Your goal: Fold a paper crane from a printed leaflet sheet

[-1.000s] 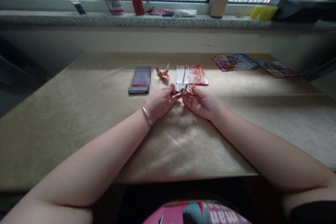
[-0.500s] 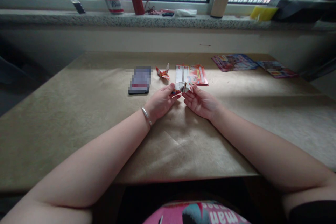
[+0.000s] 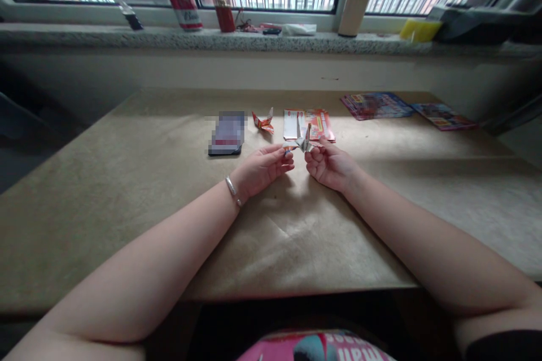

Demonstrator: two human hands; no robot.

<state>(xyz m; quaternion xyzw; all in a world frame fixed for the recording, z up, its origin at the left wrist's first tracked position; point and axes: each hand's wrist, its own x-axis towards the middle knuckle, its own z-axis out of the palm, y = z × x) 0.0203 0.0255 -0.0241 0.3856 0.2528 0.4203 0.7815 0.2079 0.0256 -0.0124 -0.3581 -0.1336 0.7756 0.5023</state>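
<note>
Between my hands, just above the table, is a folded paper crane (image 3: 304,144) in white with some print, its pointed ends standing up. The fingers of my left hand (image 3: 265,168) pinch its left wing, which shows a blue and orange patch. My right hand (image 3: 332,163) pinches its right side, fingers curled in. A second paper crane (image 3: 264,123), orange and red, stands on the table beyond my left hand. Behind the held crane lies a stack of printed paper sheets (image 3: 319,124), partly hidden by it.
A phone (image 3: 227,132) lies left of the orange crane on the table (image 3: 127,197). Colourful printed cards (image 3: 379,106) and more cards (image 3: 444,117) lie at the back right. On the window sill stand a red can (image 3: 184,8), a red lighter-like cylinder (image 3: 224,17) and a yellow object (image 3: 419,30).
The held crane has opened out, its upright points now showing. My right hand has moved slightly right and its fingers have curled in more. The view has tilted up slightly.
</note>
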